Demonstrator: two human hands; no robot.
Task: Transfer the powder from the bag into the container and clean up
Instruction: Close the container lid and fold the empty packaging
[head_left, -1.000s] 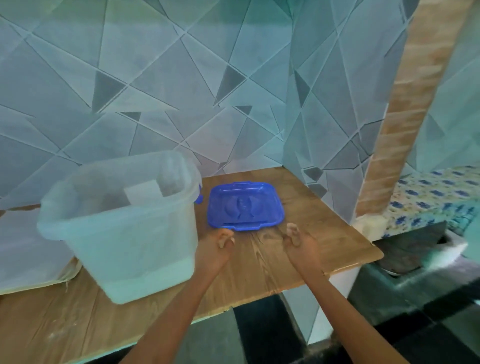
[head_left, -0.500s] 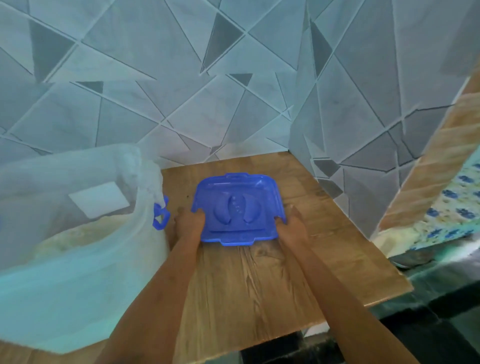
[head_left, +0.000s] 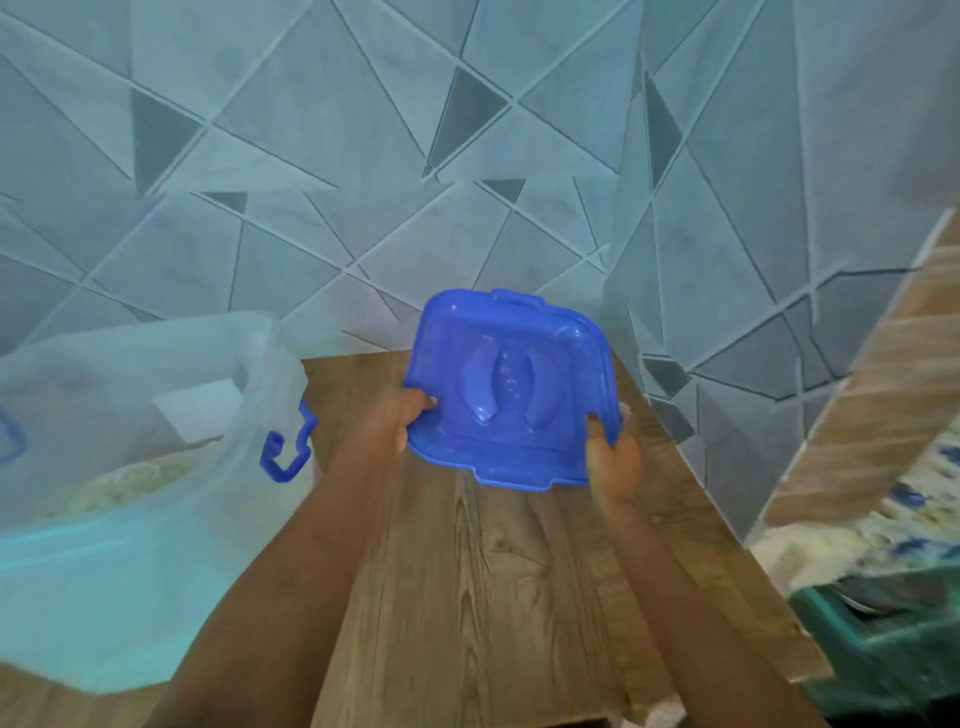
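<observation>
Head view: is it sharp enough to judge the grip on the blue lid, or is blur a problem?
In the head view the blue lid, gripped by the left hand and right hand, reads fairly sharp at centre; the head view's edges smear, softening the container at left and the brick column at right; a teal cast tints all.

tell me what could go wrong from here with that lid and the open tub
1. The left hand and right hand grip the blue lid only at its side edges, tilted above the table; it might slip as it travels.
2. The container stands open with powder inside; a lid set down hard could puff powder out.
3. The blue latch hangs on the container's side and could get caught under the lid, stopping a proper seal.
</observation>
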